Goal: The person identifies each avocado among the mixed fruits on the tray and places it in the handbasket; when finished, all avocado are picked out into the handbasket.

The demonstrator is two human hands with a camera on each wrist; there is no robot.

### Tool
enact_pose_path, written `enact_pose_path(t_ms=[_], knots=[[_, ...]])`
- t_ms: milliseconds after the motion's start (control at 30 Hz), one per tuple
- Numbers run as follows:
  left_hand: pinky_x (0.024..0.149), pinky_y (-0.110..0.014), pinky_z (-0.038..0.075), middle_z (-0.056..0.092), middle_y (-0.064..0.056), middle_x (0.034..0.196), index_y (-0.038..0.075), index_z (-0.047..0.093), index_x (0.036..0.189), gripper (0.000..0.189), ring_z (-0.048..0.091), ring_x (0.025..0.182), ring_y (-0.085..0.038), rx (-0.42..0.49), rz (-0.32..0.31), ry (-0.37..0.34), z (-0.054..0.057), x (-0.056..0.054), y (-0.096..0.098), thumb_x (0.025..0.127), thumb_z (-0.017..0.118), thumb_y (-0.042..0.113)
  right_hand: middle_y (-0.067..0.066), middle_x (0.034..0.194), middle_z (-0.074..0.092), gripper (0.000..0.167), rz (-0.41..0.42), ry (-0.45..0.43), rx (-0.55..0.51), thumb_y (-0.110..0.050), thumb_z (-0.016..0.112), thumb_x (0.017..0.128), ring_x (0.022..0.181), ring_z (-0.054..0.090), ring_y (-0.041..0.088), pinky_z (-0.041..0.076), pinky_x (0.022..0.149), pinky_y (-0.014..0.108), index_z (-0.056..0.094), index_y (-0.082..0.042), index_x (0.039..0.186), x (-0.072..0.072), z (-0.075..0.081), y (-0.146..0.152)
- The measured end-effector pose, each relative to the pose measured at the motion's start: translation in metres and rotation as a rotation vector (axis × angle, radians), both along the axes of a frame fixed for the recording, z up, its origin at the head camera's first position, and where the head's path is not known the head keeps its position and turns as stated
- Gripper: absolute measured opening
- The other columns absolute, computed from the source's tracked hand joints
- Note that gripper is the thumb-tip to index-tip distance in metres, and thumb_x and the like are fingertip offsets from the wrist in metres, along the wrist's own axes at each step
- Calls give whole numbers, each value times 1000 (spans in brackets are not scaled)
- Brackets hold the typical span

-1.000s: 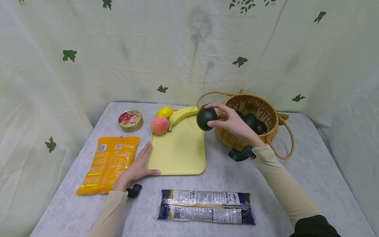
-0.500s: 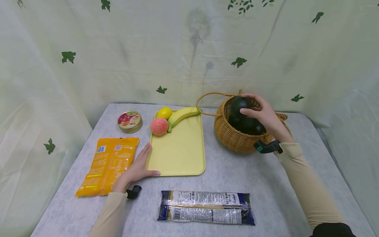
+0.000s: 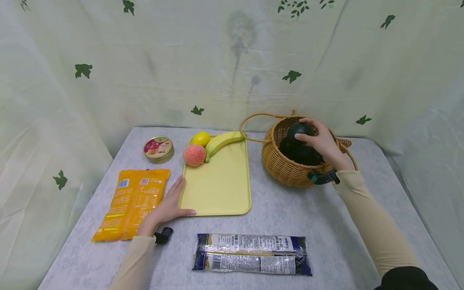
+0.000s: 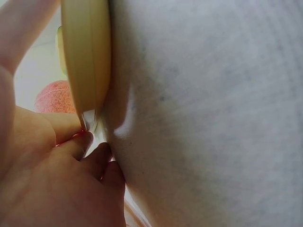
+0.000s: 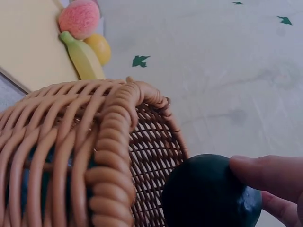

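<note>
In the head view, my right hand [image 3: 322,141] reaches into the wicker basket [image 3: 288,174] and holds a dark green avocado [image 3: 300,129] from above, thumb at its near side. More dark green fruit [image 3: 302,154] lies beneath it. The right wrist view shows thumb and finger on the held avocado [image 5: 208,194] at the basket's rim [image 5: 111,165]. My left hand [image 3: 167,207] rests at the near left corner of a yellow tray [image 3: 215,191], fingers straight along its side, thumb at the front edge. A banana [image 3: 222,141], a pink peach [image 3: 194,155] and a lemon [image 3: 201,139] lie at the tray's far end.
Left of the tray lies an orange packet [image 3: 134,203], with a round tin [image 3: 158,149] behind it. A long blue-ended packet [image 3: 252,253] lies along the front. The basket's handle loop [image 3: 250,117] overhangs the tray's far right corner. A curtain [image 3: 163,80] stands behind.
My right hand has carried the avocado from above the tray's right edge rightward into the basket, then lowered it slightly. My left hand has stayed at the tray.
</note>
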State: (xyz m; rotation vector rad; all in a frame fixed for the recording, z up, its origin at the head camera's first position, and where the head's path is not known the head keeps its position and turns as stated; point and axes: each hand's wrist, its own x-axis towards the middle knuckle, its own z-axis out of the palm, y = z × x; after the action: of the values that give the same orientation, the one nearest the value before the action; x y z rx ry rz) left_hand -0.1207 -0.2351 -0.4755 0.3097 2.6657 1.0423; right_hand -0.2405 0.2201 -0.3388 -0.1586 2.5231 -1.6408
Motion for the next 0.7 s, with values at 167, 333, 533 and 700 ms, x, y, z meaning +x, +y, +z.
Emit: enact_pose_path(t_ms=[167, 333, 533, 700], knots=[[112, -56, 9, -2, -24, 157, -9, 3, 149, 121, 3, 142, -41, 0, -3, -1, 0, -1, 0, 72, 83, 40, 16, 150, 27, 55, 15, 26, 43, -18, 62, 94, 125, 40, 36, 46, 91, 52, 39, -7, 143, -3, -6, -5], [112, -56, 9, -2, -23, 157, -8, 3, 149, 121, 3, 142, -40, -1, -8, -6, -2, -3, 2, 72, 83, 41, 17, 152, 24, 51, 17, 16, 51, -10, 58, 96, 125, 42, 39, 45, 94, 51, 39, -5, 143, -3, -10, -6], [111, -56, 10, -2, -23, 157, -7, 3, 150, 122, 3, 142, -40, -3, -10, -8, -1, -4, 2, 72, 83, 42, 20, 149, 29, 52, 45, -14, 65, -17, 57, 97, 130, 37, 41, 39, 99, 54, 37, -7, 145, 7, -6, -4], [111, -57, 10, -3, -23, 157, -7, 2, 150, 121, 3, 142, -41, -9, -12, -8, 1, -4, 1, 73, 82, 42, 19, 145, 35, 50, 56, -1, 44, -18, 54, 99, 129, 39, 38, 39, 100, 51, 37, -6, 144, 17, -7, 3]])
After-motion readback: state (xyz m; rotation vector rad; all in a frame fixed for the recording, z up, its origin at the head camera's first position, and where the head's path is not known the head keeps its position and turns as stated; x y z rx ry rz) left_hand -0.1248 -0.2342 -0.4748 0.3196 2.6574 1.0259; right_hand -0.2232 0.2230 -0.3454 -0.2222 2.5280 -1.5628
